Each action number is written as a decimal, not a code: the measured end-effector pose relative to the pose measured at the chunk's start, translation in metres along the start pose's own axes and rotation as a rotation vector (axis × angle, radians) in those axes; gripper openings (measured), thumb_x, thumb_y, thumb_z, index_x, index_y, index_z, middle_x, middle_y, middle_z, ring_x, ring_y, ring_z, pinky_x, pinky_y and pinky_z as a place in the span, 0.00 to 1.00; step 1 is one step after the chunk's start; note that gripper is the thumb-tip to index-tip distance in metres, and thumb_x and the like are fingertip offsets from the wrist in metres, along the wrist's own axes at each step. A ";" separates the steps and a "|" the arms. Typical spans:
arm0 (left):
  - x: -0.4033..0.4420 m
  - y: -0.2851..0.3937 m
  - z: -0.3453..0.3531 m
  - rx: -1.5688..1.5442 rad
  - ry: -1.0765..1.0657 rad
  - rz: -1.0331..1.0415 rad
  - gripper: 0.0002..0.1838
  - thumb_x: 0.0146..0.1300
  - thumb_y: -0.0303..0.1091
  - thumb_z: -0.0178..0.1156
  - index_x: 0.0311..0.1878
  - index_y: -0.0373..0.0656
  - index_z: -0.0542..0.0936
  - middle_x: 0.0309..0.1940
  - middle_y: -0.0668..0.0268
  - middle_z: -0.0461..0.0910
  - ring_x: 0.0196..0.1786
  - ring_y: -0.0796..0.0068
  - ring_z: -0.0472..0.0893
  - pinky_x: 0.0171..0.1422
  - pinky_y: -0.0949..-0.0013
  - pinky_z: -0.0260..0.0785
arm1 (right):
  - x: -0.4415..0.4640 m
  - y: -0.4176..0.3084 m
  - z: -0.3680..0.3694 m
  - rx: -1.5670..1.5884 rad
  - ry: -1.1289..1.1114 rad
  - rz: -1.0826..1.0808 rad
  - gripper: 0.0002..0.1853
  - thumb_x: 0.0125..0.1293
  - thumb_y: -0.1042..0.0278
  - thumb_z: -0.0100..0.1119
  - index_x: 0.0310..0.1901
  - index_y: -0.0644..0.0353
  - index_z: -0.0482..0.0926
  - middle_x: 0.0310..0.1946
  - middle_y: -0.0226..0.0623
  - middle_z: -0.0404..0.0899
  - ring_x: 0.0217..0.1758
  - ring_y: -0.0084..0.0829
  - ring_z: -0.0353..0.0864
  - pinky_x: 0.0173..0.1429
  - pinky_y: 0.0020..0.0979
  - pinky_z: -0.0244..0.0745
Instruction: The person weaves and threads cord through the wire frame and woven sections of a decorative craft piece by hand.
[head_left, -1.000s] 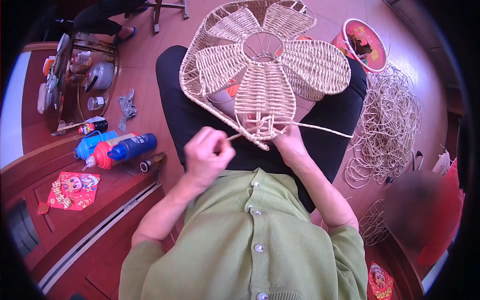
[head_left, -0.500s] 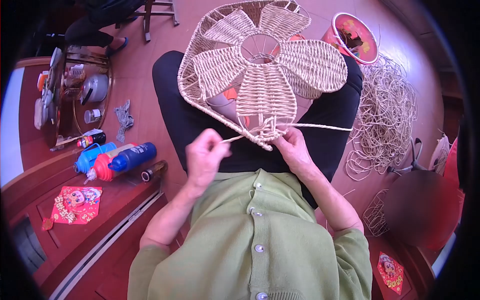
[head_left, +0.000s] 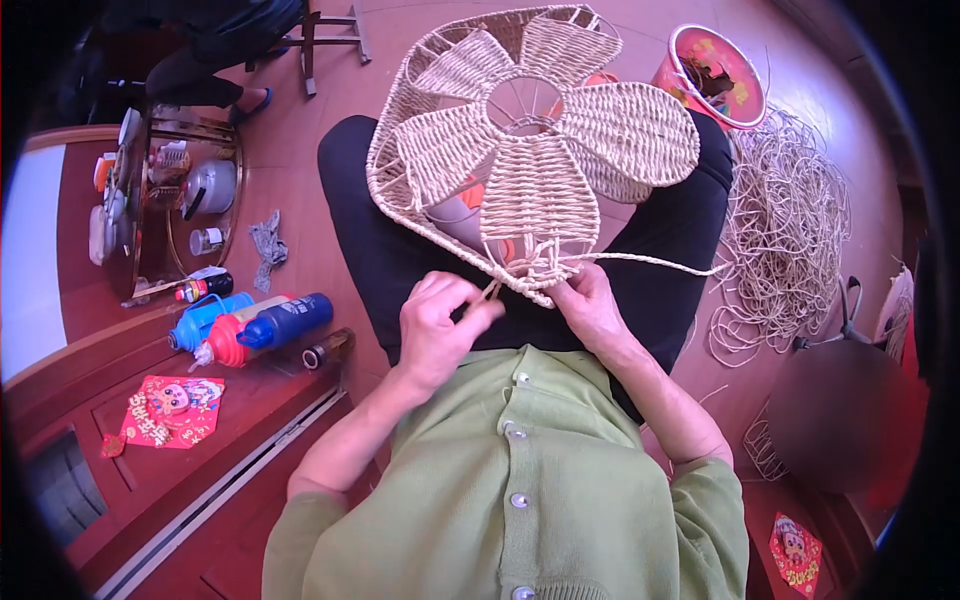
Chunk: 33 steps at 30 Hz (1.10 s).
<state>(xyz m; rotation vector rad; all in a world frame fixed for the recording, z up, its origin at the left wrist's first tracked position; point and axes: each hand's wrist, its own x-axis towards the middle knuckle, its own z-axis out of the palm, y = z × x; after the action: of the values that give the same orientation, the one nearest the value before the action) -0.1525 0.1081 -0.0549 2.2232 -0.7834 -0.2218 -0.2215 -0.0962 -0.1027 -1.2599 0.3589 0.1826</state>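
A flower-shaped woven basket (head_left: 540, 185), its petals of twisted straw-coloured cord on a wire frame, rests across my lap. Just left of its near rim is my left hand (head_left: 440, 325), thumb and fingers closed on a short length of cord (head_left: 490, 289) that meets the rim. My right hand (head_left: 588, 302) pinches the rim's near corner, its fingertips partly hidden under the weave. From beside that hand a long strand (head_left: 660, 262) runs right toward the floor. Loose loops of cord cross the frame below the front petal.
A heap of cord (head_left: 785, 230) lies on the floor at right, beside a red patterned bucket (head_left: 745, 85). Flasks and bottles (head_left: 290, 320) stand at left near a cart with a kettle (head_left: 212, 187). A person's leg (head_left: 190, 78) shows at upper left.
My left hand has moved right and closer to the rim, with the cord drawn in shorter. My right hand stays at the corner. The whole view has shifted slightly.
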 end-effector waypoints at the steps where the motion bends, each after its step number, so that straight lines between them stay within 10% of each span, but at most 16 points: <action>1: -0.002 0.004 0.011 -0.168 0.114 -0.335 0.09 0.57 0.28 0.70 0.29 0.39 0.78 0.22 0.68 0.76 0.30 0.73 0.77 0.37 0.64 0.69 | -0.001 0.003 -0.001 0.003 -0.004 0.013 0.15 0.77 0.64 0.57 0.55 0.65 0.84 0.43 0.30 0.87 0.45 0.17 0.79 0.52 0.25 0.76; 3: -0.001 -0.008 -0.004 -0.230 0.345 -0.392 0.11 0.58 0.24 0.65 0.26 0.38 0.72 0.18 0.68 0.66 0.22 0.80 0.66 0.27 0.68 0.62 | -0.001 0.003 -0.004 -0.003 -0.029 0.020 0.15 0.77 0.65 0.56 0.55 0.66 0.83 0.43 0.31 0.87 0.46 0.17 0.80 0.53 0.25 0.76; 7: -0.022 -0.061 -0.079 0.530 0.391 -0.182 0.10 0.55 0.23 0.61 0.25 0.42 0.69 0.18 0.61 0.69 0.20 0.62 0.73 0.27 0.58 0.67 | -0.005 -0.006 -0.001 0.028 0.005 0.075 0.14 0.75 0.69 0.54 0.55 0.67 0.82 0.43 0.31 0.86 0.44 0.17 0.79 0.53 0.25 0.76; 16: 0.001 -0.116 -0.337 1.101 0.231 -0.876 0.35 0.53 0.52 0.71 0.66 0.55 0.80 0.49 0.57 0.87 0.53 0.56 0.86 0.57 0.55 0.76 | -0.016 -0.007 -0.010 0.220 0.024 -0.111 0.09 0.77 0.70 0.55 0.53 0.64 0.74 0.47 0.33 0.79 0.46 0.20 0.80 0.51 0.24 0.76; 20: 0.007 -0.127 -0.419 1.442 0.332 -1.042 0.28 0.58 0.53 0.63 0.63 0.61 0.81 0.56 0.55 0.85 0.59 0.49 0.83 0.59 0.47 0.76 | -0.026 -0.001 -0.011 0.287 0.155 -0.223 0.07 0.73 0.72 0.60 0.46 0.63 0.73 0.43 0.31 0.78 0.42 0.18 0.76 0.49 0.23 0.74; 27: 0.016 -0.194 -0.683 1.509 0.654 -1.058 0.33 0.59 0.48 0.68 0.67 0.47 0.75 0.55 0.46 0.83 0.61 0.45 0.81 0.66 0.45 0.69 | -0.034 -0.033 -0.025 -0.415 0.375 -0.680 0.17 0.55 0.72 0.77 0.42 0.61 0.77 0.39 0.35 0.78 0.38 0.29 0.77 0.41 0.30 0.74; 29: 0.037 -0.186 -0.691 1.534 0.056 -0.845 0.43 0.51 0.30 0.71 0.74 0.40 0.68 0.61 0.46 0.81 0.64 0.48 0.80 0.70 0.51 0.68 | -0.033 -0.049 -0.025 -0.715 0.413 -0.849 0.21 0.49 0.70 0.80 0.44 0.59 0.80 0.39 0.37 0.79 0.37 0.38 0.77 0.40 0.35 0.74; 30: 0.047 -0.217 -0.690 1.396 0.020 -0.402 0.48 0.45 0.24 0.71 0.75 0.39 0.67 0.65 0.47 0.77 0.67 0.49 0.77 0.73 0.55 0.67 | -0.030 -0.055 -0.026 -0.723 0.403 -0.834 0.21 0.49 0.70 0.80 0.44 0.59 0.80 0.39 0.37 0.79 0.37 0.38 0.77 0.40 0.35 0.74; 33: 0.124 -0.096 -0.400 0.731 -0.206 -0.239 0.39 0.50 0.24 0.68 0.70 0.38 0.73 0.64 0.55 0.77 0.66 0.61 0.78 0.74 0.64 0.65 | -0.014 -0.075 -0.027 -0.908 0.371 -0.842 0.14 0.51 0.72 0.76 0.39 0.55 0.82 0.36 0.32 0.78 0.36 0.36 0.76 0.40 0.35 0.70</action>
<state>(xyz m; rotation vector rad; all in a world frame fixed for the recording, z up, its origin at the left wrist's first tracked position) 0.1439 0.3256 0.1666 3.0297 -0.7868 -0.3210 -0.2144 -0.1433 -0.0378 -2.2424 0.0098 -0.6938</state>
